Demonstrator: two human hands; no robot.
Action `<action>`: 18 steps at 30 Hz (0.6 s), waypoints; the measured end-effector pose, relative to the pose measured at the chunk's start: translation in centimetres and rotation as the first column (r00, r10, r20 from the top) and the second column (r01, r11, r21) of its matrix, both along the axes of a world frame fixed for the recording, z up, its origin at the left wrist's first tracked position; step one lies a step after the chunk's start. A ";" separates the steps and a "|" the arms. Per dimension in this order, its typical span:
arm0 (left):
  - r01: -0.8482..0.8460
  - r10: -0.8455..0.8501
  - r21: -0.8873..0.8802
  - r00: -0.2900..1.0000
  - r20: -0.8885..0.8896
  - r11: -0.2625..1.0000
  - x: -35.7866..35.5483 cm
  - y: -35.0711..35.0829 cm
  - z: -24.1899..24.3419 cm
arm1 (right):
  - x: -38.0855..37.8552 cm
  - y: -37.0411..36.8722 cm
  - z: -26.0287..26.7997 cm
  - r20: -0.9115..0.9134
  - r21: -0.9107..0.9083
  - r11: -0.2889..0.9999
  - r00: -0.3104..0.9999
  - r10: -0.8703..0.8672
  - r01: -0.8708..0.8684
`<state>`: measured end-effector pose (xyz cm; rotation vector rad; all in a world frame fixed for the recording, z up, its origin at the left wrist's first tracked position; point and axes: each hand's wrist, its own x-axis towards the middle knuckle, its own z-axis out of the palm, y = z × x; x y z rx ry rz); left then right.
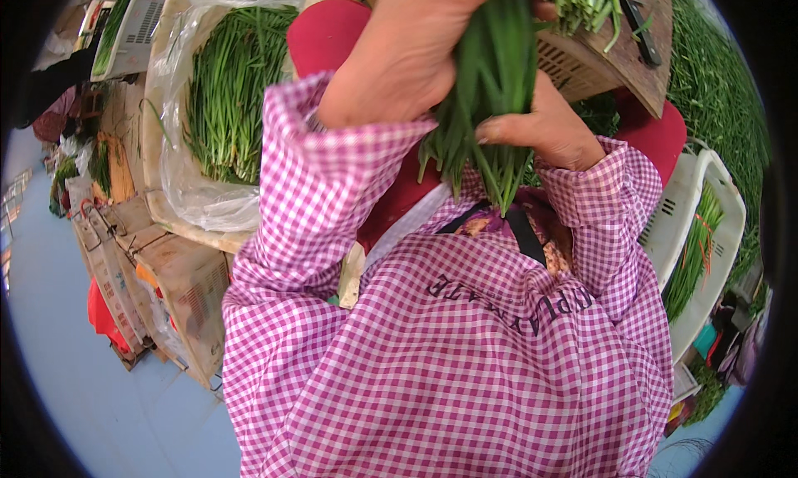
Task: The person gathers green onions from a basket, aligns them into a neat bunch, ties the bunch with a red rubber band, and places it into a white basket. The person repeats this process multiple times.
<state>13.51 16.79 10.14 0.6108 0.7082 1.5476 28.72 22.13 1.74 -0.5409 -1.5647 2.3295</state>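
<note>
A bunch of long flat green leaves, which look like garlic chives (499, 73), hangs in front of my chest with its leaf tips pointing down at my lap. My left hand (405, 54) grips it from above, its fingers partly cut off by the top edge. On the other side, my right hand (555, 119) holds the same leaves, thumb laid across their front. Pale stem ends (586, 4) show beside the left fingertips; whether they belong to the held bunch I cannot tell. A black-handled tool, probably a knife (642, 32), lies close by on a wooden board (651, 79).
Left of me, a plastic-lined crate (156, 166) holds more chives (230, 104). The board rests on a slatted crate (561, 60). At right stand a white basket (735, 210) with banded chives (692, 253) and a large heap of greens (717, 85). Stacked crates (181, 297) stand lower left.
</note>
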 end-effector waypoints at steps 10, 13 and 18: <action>0.251 -0.285 -0.191 0.941 -0.181 0.949 5.3 6.6 2.1 | 5.7 1.9 -1.6 -0.155 -0.288 0.902 0.913 -0.377 0.323; -0.012 -0.132 -0.373 0.924 -0.359 0.928 6.0 5.2 3.5 | 6.3 2.1 -2.2 -0.208 -0.347 0.870 0.875 -0.436 0.351; -0.074 0.013 -0.069 0.771 -0.636 0.995 5.0 0.2 -2.6 | 7.7 2.2 -3.0 -0.259 -0.454 0.828 0.840 -0.477 0.330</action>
